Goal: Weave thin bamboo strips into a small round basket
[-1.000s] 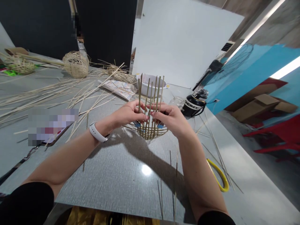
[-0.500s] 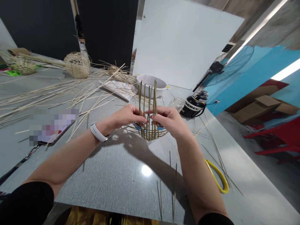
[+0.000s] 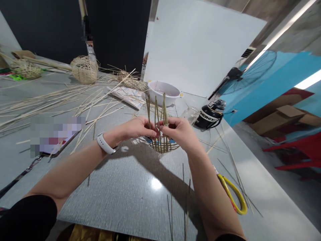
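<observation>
Before me on the grey table is a small half-woven bamboo basket (image 3: 162, 147), its rounded side facing me and several upright strips (image 3: 155, 110) rising from it. My left hand (image 3: 140, 128), with a white watch band on the wrist, pinches the weave at the left of the uprights. From the right, my right hand (image 3: 179, 130) grips the strips with thumb and fingers closed. The fingertips of both hands nearly meet among the uprights. Bits of blue show at the basket's rim, partly covered by the fingers.
Loose bamboo strips (image 3: 57, 100) spread over the left, near a phone (image 3: 61, 137). Finished woven baskets (image 3: 84, 69), a white basin (image 3: 164, 92), a glass jar (image 3: 190, 114) and a black bottle (image 3: 210, 115) stand farther back. Yellow-handled scissors (image 3: 235, 194) lie right of my forearm.
The view has shifted slightly, and more of the scissors shows. My right fingers have moved a little among the uprights, whose tops lean a bit more left. Both hands stay on the basket.
</observation>
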`<state>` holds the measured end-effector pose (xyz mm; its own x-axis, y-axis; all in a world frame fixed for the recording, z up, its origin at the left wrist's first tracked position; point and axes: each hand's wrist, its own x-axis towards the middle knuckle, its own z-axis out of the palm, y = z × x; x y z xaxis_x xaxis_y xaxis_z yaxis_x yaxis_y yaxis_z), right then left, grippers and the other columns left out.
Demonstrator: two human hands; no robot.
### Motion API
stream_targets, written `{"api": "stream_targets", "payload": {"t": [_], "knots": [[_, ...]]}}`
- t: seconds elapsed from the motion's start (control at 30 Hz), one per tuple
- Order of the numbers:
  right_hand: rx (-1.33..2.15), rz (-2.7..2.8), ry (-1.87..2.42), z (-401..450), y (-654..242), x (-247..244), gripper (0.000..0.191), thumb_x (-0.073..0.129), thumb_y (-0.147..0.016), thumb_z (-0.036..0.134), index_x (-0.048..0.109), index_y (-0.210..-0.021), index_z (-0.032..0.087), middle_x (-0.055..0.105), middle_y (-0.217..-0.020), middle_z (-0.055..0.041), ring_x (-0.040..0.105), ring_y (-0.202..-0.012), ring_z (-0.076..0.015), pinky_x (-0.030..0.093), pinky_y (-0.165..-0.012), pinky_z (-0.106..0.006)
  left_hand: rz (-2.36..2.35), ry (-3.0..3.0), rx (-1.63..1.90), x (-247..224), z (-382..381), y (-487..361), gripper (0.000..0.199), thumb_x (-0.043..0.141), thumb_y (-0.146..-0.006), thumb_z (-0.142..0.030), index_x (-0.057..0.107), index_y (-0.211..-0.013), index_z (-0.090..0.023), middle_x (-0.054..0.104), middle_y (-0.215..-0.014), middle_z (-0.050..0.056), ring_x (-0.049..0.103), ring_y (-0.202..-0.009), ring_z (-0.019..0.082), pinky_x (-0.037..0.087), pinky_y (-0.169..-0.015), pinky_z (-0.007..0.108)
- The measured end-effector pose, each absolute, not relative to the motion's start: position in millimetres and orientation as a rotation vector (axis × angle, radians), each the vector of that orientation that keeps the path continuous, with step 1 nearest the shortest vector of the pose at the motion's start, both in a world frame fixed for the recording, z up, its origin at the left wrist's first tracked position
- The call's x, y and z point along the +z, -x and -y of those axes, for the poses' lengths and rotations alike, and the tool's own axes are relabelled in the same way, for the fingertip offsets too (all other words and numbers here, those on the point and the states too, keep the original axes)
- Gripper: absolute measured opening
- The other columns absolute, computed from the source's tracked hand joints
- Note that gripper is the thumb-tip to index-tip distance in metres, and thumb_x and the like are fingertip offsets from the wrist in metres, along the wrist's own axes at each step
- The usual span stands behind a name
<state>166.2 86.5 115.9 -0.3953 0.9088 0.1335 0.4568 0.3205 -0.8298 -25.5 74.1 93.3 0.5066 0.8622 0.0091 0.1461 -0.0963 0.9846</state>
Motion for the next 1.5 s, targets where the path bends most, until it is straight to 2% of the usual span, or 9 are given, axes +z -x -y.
{"api": "stream_targets", "payload": {"t": [0.33, 0.5, 0.7, 0.83, 0.93, 1.07, 1.17, 1.23, 1.5], "knots": [[0.922, 1.899, 1.217, -86, -162, 112, 0.02, 0.062, -0.07, 0.03, 0.073, -0.078, 0.014, 0.059, -0.059, -0.0002, 0.046, -0.052, -0.011, 0.033, -0.05, -0.026, -0.841, -1.437, 1.003, 75, -80, 8, 0.022, 0.08, -0.064, -0.029, 0.065, -0.067, -0.013, 0.063, -0.065, -0.001, 0.056, -0.063, 0.01, 0.046, -0.065, 0.026], [1.014, 1.803, 1.082, -91, -164, 109, 0.021, 0.068, -0.071, 0.029, 0.066, -0.088, 0.017, 0.064, -0.07, -0.0008, 0.056, -0.064, -0.0143, 0.044, -0.061, -0.03, -0.908, -1.583, 1.033, 79, -78, 12, 0.022, 0.075, -0.07, -0.032, 0.062, -0.068, -0.014, 0.059, -0.064, -0.002, 0.051, -0.061, 0.01, 0.041, -0.06, 0.025], [0.99, 1.733, 0.998, -95, -165, 106, 0.056, 0.071, -0.072, 0.023, 0.052, -0.124, 0.021, 0.054, -0.062, 0.0069, 0.049, -0.055, -0.0125, 0.038, -0.055, -0.029, -1.013, -1.671, 1.091, 83, -75, 12, 0.023, 0.074, -0.073, -0.032, 0.061, -0.069, -0.015, 0.061, -0.067, -0.001, 0.055, -0.065, 0.011, 0.044, -0.065, 0.026], [1.008, 1.725, 0.961, -96, -165, 106, 0.09, 0.072, -0.072, 0.019, 0.029, -0.15, 0.024, 0.055, -0.064, 0.0064, 0.052, -0.057, -0.0155, 0.043, -0.057, -0.033, -1.02, -1.566, 1.06, 82, -74, 12, 0.03, 0.076, -0.071, -0.031, 0.059, -0.091, -0.016, 0.066, -0.071, -0.001, 0.06, -0.064, 0.012, 0.044, -0.063, 0.026], [1.002, 1.728, 0.949, -97, -165, 104, 0.1, 0.071, -0.071, 0.017, 0.018, -0.156, 0.026, 0.055, -0.065, 0.0063, 0.052, -0.058, -0.0172, 0.045, -0.058, -0.035, -1.061, -1.502, 1.034, 83, -74, 12, 0.034, 0.074, -0.073, -0.028, 0.055, -0.098, -0.017, 0.067, -0.07, -0.002, 0.061, -0.062, 0.012, 0.043, -0.061, 0.025], [0.945, 1.719, 0.969, -97, -164, 103, 0.088, 0.071, -0.071, 0.02, 0.032, -0.149, 0.023, 0.055, -0.067, 0.0056, 0.053, -0.059, -0.0162, 0.045, -0.059, -0.035, -1.111, -1.529, 1.071, 87, -71, 10, 0.027, 0.071, -0.073, -0.025, 0.056, -0.094, -0.016, 0.067, -0.07, -0.001, 0.062, -0.065, 0.012, 0.045, -0.064, 0.026], [0.941, 1.735, 1.03, -94, -164, 106, 0.05, 0.072, -0.072, 0.026, 0.06, -0.12, 0.019, 0.055, -0.067, 0.004, 0.051, -0.06, -0.0135, 0.043, -0.059, -0.032, -1.172, -1.646, 1.088, 89, -69, 8, 0.02, 0.068, -0.075, -0.026, 0.06, -0.09, -0.016, 0.068, -0.07, 0.0, 0.06, -0.065, 0.012, 0.045, -0.065, 0.026], [0.965, 1.746, 1.054, -91, -164, 108, 0.031, 0.071, -0.073, 0.029, 0.066, -0.1, 0.017, 0.057, -0.067, 0.0026, 0.052, -0.06, -0.0128, 0.042, -0.06, -0.031, -1.163, -1.7, 1.086, 89, -69, 8, 0.014, 0.064, -0.076, -0.025, 0.062, -0.086, -0.016, 0.07, -0.074, 0.002, 0.06, -0.068, 0.013, 0.045, -0.066, 0.027], [0.99, 1.721, 1.066, -88, -162, 109, 0.031, 0.072, -0.072, 0.035, 0.065, -0.096, 0.017, 0.061, -0.07, 0.0004, 0.054, -0.065, -0.0143, 0.044, -0.063, -0.031, -1.089, -1.682, 1.081, 84, -72, 8, 0.014, 0.06, -0.077, -0.019, 0.056, -0.09, -0.016, 0.072, -0.078, 0.003, 0.065, -0.072, 0.014, 0.048, -0.07, 0.028]]}}
